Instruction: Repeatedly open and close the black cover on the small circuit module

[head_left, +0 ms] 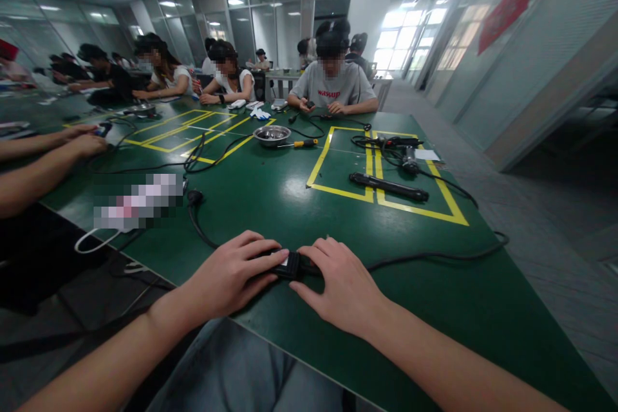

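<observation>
Both my hands rest at the near edge of a green table (290,206). My left hand (236,273) lies over a small black device (288,265) with a pale label, fingers curled round its left end. My right hand (340,280) covers the device's right end, fingers bent down on it. A black cable (434,256) runs from the device to the right and curves up along the table edge. Most of the device is hidden under my fingers.
Yellow tape marks rectangles (376,196) holding a long black tool (389,187) and more black tools (396,141). A metal bowl (271,134), a screwdriver (302,143) and cables (197,206) lie mid-table. Several people sit along the far and left sides; someone's forearms (48,161) rest at left.
</observation>
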Tool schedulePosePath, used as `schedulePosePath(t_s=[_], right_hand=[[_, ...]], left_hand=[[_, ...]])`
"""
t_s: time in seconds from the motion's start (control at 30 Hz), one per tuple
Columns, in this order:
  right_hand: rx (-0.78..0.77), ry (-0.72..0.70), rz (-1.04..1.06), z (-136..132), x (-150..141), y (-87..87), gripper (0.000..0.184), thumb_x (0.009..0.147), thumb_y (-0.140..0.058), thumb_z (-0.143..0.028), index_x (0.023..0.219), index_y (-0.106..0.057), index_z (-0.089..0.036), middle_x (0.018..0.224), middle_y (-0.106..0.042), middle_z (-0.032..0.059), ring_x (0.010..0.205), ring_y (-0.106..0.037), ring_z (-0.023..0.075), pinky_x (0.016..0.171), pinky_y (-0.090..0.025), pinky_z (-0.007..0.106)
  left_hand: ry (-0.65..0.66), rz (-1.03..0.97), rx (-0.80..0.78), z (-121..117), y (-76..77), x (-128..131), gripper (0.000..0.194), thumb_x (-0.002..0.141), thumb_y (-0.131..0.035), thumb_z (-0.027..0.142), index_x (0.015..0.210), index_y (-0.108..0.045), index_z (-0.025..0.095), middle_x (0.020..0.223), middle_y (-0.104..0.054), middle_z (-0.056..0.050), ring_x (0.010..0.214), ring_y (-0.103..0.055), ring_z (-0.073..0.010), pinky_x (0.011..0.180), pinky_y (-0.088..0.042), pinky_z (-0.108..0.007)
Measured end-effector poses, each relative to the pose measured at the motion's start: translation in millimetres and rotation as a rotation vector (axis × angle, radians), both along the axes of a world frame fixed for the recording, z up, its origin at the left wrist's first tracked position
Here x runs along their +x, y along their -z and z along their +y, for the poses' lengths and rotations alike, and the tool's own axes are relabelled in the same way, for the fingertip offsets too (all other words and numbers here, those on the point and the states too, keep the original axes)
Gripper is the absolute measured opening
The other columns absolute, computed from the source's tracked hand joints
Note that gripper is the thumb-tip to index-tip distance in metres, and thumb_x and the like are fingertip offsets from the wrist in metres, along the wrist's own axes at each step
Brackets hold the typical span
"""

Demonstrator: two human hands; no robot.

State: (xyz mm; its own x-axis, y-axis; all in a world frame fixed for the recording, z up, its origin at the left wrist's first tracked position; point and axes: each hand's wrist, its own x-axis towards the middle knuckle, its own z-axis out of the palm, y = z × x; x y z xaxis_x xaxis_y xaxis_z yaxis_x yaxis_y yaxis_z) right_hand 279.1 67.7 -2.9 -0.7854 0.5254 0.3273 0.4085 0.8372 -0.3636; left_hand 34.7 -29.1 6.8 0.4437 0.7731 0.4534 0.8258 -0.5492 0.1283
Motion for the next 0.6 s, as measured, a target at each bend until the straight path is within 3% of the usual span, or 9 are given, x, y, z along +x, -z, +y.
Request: schedulePosePath(t_s=[0.33,0.6], right_hand=[[0.033,-0.012,0.009,0.4,-0.3,1.5,0.044,0.093,-0.087,-0.032,0.133,-0.073,-0.023,0.105,-0.073,0.0075,0.098,-0.069,0.03,0.095,-0.059,0.052],[0.04,-0.008,-0.003,0.3,-0.4,1.1,0.045,0.093,-0.087,-0.034,0.134,-0.073,-0.024,0.106,-0.073,0.0083,0.098,-0.069,0.0304,0.091,-0.059,0.05]], left_hand=[[-0.012,0.128,0.073,0.6,-2.2,0.4,0.034,0.114,-0.058,0.033,0.143,-0.069,0.021,0.128,-0.079,-0.012,0.108,-0.07,-0.0269,0.09,-0.063,-0.041],[0.001,0.097,0.038,1.5,-3.1,0.2,0.035,0.115,-0.055,0.032,0.145,-0.068,0.021,0.129,-0.079,-0.012,0.109,-0.069,-0.0268,0.091,-0.062,-0.041]])
